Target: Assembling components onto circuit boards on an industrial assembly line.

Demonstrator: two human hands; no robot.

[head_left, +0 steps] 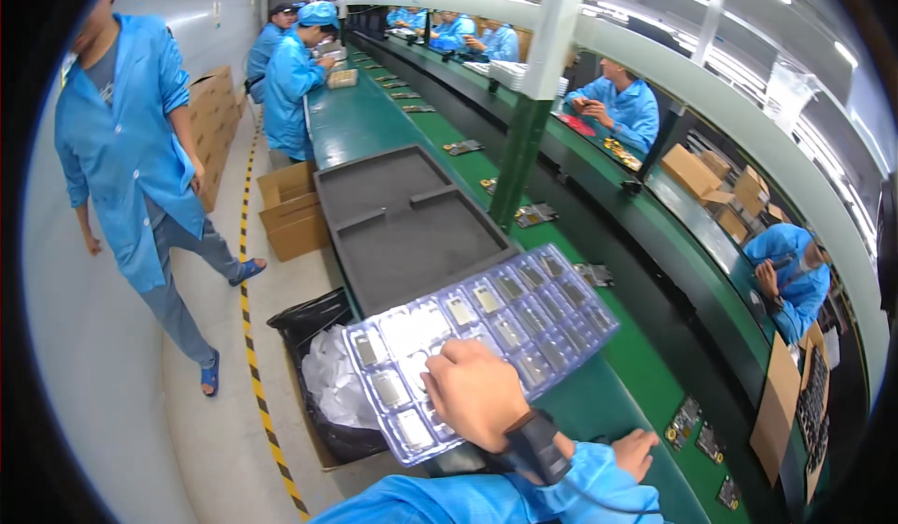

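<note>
A clear plastic blister tray [533, 313] with rows of pockets holding flat, silvery rectangular parts lies tilted across the bench. Its left side juts out past the bench edge. My right hand [477, 393], with a black device on its wrist, is over the tray's near side. Its fingers are curled together down at the pockets, and what they hold, if anything, is hidden. Beyond my right sleeve, my left hand [636, 454] rests by the green bench edge with its fingers loosely apart, holding nothing I can see.
A dark grey divided tray [412, 225] lies beyond the blister tray. Circuit boards [683, 421] lie along the green belt [645, 374]. A bin with a black bag [351, 440] stands at left. One person [131, 150] walks in the aisle; others work along the line. A green-white post [533, 122] rises ahead.
</note>
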